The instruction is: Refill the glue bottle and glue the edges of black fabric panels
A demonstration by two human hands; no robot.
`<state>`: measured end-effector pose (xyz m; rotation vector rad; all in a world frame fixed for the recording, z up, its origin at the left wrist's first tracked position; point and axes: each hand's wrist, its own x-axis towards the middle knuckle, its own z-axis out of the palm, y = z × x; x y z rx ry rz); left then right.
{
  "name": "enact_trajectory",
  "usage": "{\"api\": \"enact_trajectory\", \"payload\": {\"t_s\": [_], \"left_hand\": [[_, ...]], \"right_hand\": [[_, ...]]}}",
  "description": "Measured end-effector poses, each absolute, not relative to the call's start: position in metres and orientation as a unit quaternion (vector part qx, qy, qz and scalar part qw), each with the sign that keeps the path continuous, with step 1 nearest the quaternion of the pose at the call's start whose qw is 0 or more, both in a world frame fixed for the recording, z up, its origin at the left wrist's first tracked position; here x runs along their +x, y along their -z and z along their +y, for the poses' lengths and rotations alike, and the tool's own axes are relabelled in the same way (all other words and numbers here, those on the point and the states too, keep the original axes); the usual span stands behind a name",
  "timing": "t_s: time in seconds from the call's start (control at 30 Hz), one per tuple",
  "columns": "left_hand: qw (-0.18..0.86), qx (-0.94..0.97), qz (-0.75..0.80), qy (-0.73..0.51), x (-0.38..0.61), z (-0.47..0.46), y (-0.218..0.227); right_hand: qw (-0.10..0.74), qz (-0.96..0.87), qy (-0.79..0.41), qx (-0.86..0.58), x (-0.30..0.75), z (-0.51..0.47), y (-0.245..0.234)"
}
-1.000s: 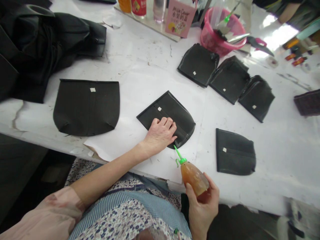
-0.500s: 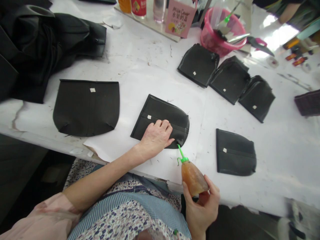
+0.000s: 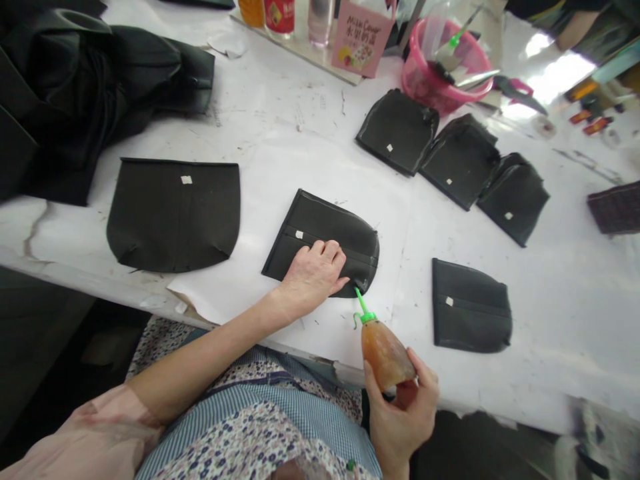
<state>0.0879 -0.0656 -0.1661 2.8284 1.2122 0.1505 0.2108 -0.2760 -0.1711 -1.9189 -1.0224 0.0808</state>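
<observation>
A black leather-like panel point(image 3: 325, 217), rounded at its right end and bearing a small white sticker, lies on the white-covered table. My left hand point(image 3: 317, 270) holds it down, fingers curled on top and the thumb reaching toward its near edge. In my right hand point(image 3: 403, 413) is a squeeze bottle point(image 3: 383, 350) of amber liquid, gripped around its base and tilted. The bottle's green nozzle point(image 3: 361, 301) touches, or nearly touches, the panel's near rounded corner. What lies under the left fingers is hidden.
Similar black panels lie to the left point(image 3: 175, 217), to the right point(image 3: 473, 310) and in a row behind point(image 3: 400, 133). Black material point(image 3: 135, 73) is heaped at far left. A pink basket point(image 3: 445, 97) of tools and a pink carton point(image 3: 360, 40) stand at the back.
Almost nothing differs. The bottle and my right hand have shifted very slightly left, while my left hand stays in place on the panel.
</observation>
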Motion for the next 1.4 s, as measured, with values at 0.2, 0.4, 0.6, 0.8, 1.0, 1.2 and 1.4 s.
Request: {"api": "enact_trajectory", "payload": {"t_s": [0.2, 0.4, 0.6, 0.8, 1.0, 1.2, 1.4], "left_hand": [[0.026, 0.917, 0.394, -0.053, 0.088, -0.066, 0.168], [0.027, 0.915, 0.398, -0.056, 0.088, -0.066, 0.167], [0.03, 0.915, 0.397, -0.056, 0.088, -0.066, 0.166], [0.027, 0.915, 0.399, -0.057, 0.088, -0.067, 0.168], [0.022, 0.915, 0.399, -0.06, 0.088, -0.066, 0.168], [0.023, 0.914, 0.4, -0.06, 0.089, -0.067, 0.169], [0.027, 0.914, 0.4, -0.056, 0.088, -0.067, 0.169]], "right_hand": [[0.458, -0.423, -0.038, -0.781, 0.213, -0.276, 0.172], [0.437, -0.423, -0.012, -0.794, 0.214, -0.284, 0.167], [0.427, -0.425, -0.009, -0.798, 0.212, -0.285, 0.164], [0.437, -0.438, -0.009, -0.785, 0.212, -0.281, 0.164], [0.432, -0.419, -0.015, -0.798, 0.214, -0.285, 0.166], [0.427, -0.436, -0.002, -0.792, 0.212, -0.286, 0.164], [0.424, -0.437, 0.0, -0.793, 0.211, -0.282, 0.16]]}}
